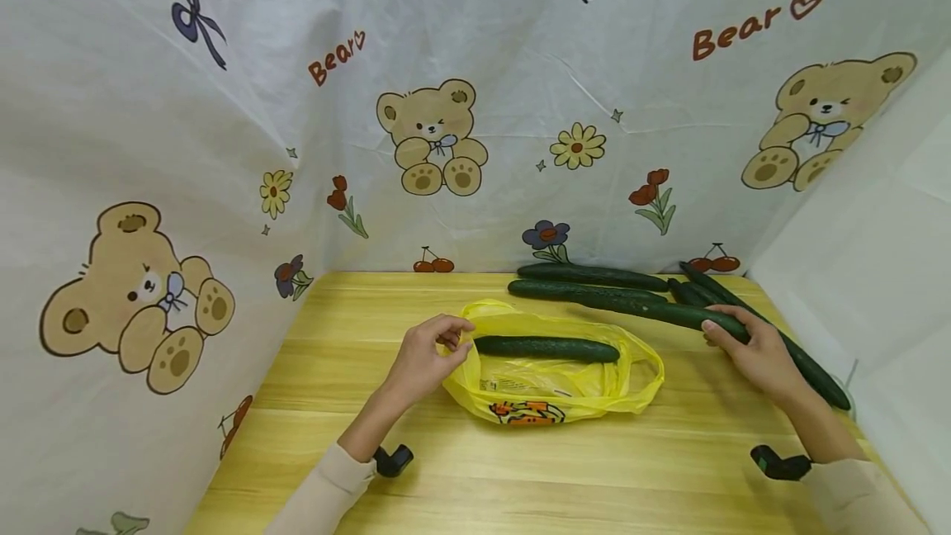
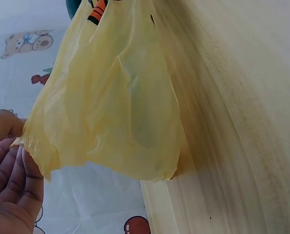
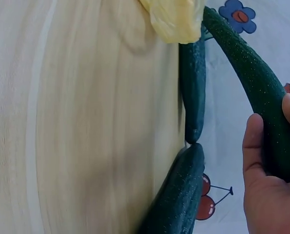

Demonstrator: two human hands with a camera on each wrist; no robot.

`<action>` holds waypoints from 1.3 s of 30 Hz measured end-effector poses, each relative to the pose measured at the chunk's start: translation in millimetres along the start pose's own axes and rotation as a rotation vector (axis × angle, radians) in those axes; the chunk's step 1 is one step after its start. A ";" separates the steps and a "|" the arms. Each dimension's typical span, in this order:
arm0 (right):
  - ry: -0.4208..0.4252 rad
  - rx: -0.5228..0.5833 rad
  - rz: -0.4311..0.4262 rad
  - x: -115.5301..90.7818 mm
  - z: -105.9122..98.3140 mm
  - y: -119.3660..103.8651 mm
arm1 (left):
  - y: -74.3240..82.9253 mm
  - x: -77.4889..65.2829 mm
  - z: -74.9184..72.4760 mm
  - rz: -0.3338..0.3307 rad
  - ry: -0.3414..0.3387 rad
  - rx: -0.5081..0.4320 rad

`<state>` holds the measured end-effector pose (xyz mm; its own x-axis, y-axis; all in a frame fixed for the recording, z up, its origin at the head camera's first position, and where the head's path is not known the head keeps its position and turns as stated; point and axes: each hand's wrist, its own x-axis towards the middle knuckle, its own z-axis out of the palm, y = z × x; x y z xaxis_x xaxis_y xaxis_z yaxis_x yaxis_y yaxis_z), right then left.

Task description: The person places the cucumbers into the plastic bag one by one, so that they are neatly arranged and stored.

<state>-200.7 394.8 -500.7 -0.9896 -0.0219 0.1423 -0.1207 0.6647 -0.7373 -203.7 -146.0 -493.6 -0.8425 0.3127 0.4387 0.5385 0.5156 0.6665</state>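
A yellow plastic bag [image 1: 531, 413] with an orange and black print lies with its mouth open on the wooden table. Inside it rests a dark green cucumber [image 1: 546, 348]. At the bag's left rim, my left hand [image 1: 425, 357] pinches the thin plastic between thumb and fingers, as the left wrist view also shows. My right hand [image 1: 761, 360] grips another cucumber [image 1: 672, 314] near its right end. This cucumber points left, above the table and behind the bag's right side. In the right wrist view, thumb and fingers lie on either side of the held cucumber [image 3: 247, 68].
More cucumbers lie along the table's back edge, among them one by the wall [image 1: 594, 275] and one just in front [image 1: 542, 289]. Others lie at the back right, with a long one [image 1: 817, 378] beyond my right hand. Bear-printed white sheets [image 1: 513, 106] enclose the table [image 1: 579, 477].
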 end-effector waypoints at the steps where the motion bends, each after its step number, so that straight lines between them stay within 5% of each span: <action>1: -0.008 0.019 0.006 -0.5 -2.3 -0.5 | 0.0 0.0 -0.1 0.001 0.000 -0.002; 19: -0.108 0.300 -0.020 -19.9 -29.0 -10.7 | 0.3 5.1 -3.7 -0.032 -0.043 -0.026; 39: -0.260 0.164 -0.006 -15.8 10.6 -40.2 | 3.1 9.8 -8.6 -0.014 -0.044 -0.012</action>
<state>-181.0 360.5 -480.3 -0.9731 -0.2300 -0.0113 -0.1169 0.5353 -0.8365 -210.2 -148.2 -482.1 -0.8497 0.3404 0.4026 0.5266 0.5105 0.6798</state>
